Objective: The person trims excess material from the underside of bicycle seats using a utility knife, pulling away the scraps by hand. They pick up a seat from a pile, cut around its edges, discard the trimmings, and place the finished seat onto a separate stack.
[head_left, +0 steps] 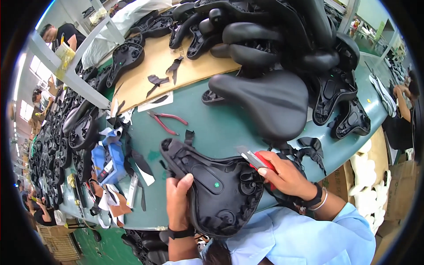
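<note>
A black bicycle saddle (216,198) lies underside up at the table's near edge, its narrow nose pointing away to the left. My left hand (178,198) is closed on the saddle's left side, thumb over the rim. In my right hand (287,174) is a red and grey utility knife (260,161), its blade end pointing up and left above the saddle's right rim. Whether the blade touches the cover cannot be made out. Red-handled pliers (170,121) rest beyond the saddle's nose. A finished-looking black saddle (269,97) sits top up farther back.
Many black saddles (251,39) are heaped at the back, partly on a cardboard sheet (154,57). Black scraps (309,150) lie at right; a blue holder (108,159) and a white-handled cutter (132,190) at left. A metal post (70,70) rises far left. Other people work around.
</note>
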